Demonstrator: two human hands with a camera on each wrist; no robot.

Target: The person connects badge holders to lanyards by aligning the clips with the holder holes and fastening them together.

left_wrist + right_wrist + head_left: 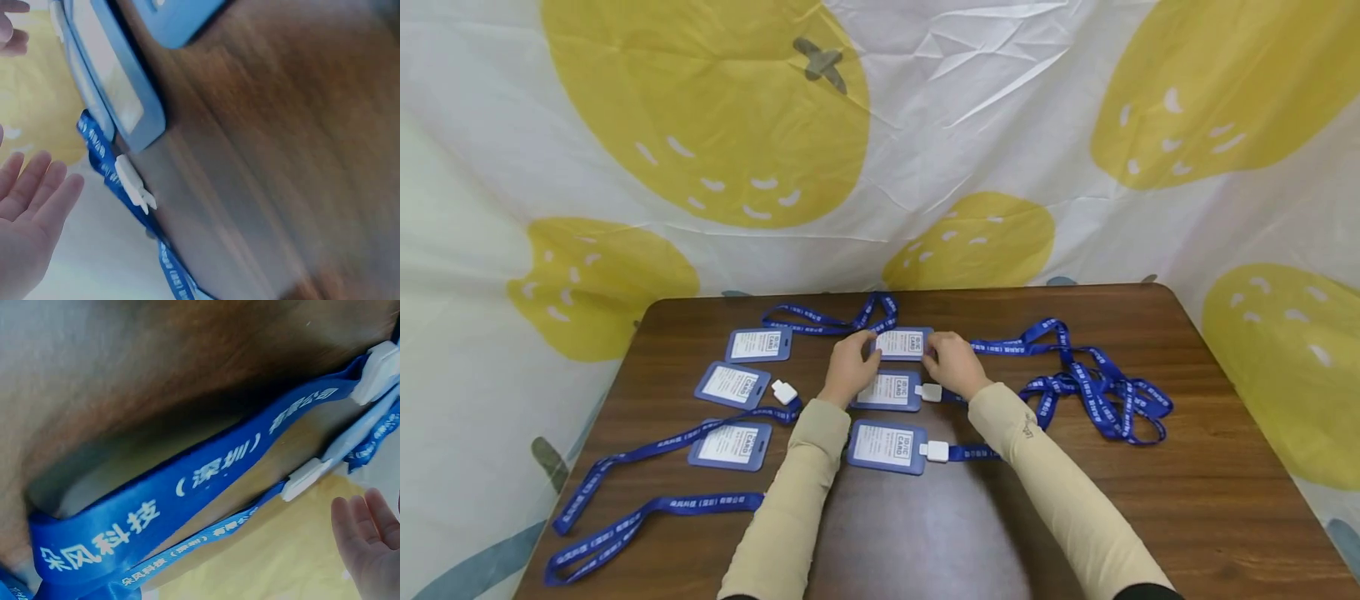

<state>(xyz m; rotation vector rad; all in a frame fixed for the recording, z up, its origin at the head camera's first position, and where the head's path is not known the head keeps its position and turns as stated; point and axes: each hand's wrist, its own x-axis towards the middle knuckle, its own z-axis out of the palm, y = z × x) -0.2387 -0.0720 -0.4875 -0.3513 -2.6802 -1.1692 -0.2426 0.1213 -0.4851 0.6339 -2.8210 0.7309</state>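
Cloth backdrop (pixel 955 150), white with yellow fruit print, behind wood-grain surface (pixel 1225 500). Two beige sleeves (pixel 1060 500) reach in from 6 o'clock. Blue printed lanyards: tangle (pixel 1096 404) at 3 o'clock, two strips (pixel 700 504) around 8, looped one (pixel 887 308) near 11. Left hand (pixel 851 367) and right hand (pixel 953 360) at 12 o'clock, at the 9 and 3 o'clock edges of the far blue ID card holder (pixel 901 344), which lies flat between them. Fingers of both relaxed, only slightly bent, no grip seen; can't tell if they touch it. Two more holders (pixel 887 447) toward 6 o'clock from it, three others (pixel 732 385) around 9–10. Smallest: white clips (pixel 935 451), one near 9–10 beside the middle holder there.
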